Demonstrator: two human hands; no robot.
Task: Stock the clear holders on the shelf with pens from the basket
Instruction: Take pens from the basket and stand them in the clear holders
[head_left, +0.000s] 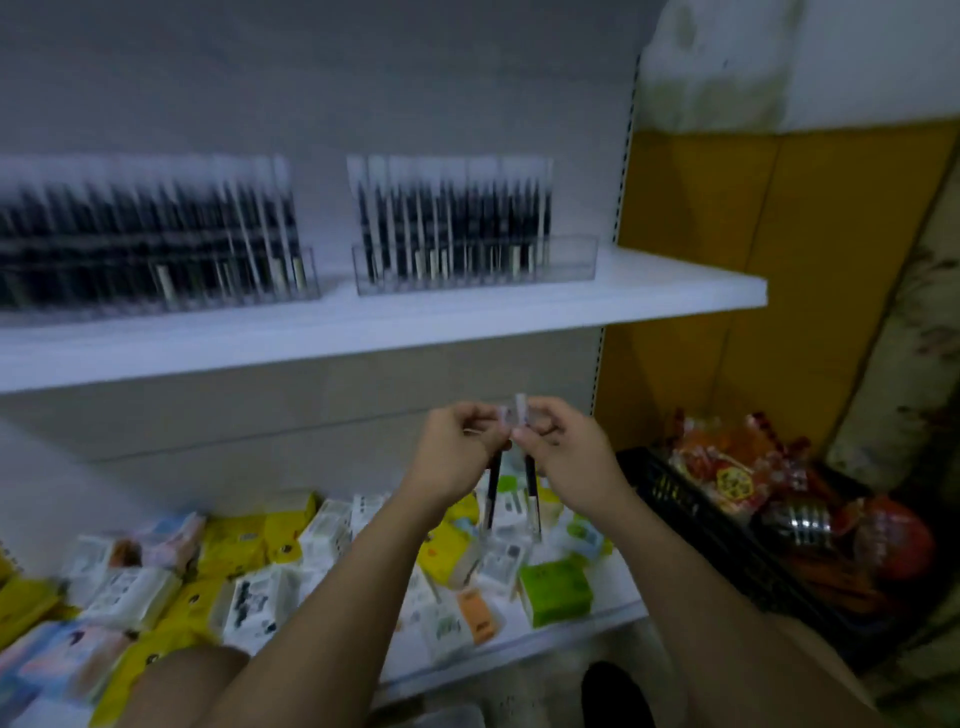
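Black pens in clear holders blur together.

A small shop: white display shelf with pen-filled clear holders, packaged goods below.

Clear glossy plastic holders, matt white shelf

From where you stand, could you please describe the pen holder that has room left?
Find the upper white shelf. Two clear holders stand on it; the one meant is the right holder, nearer the yellow wall. Unlike the left holder, its right end is empty.
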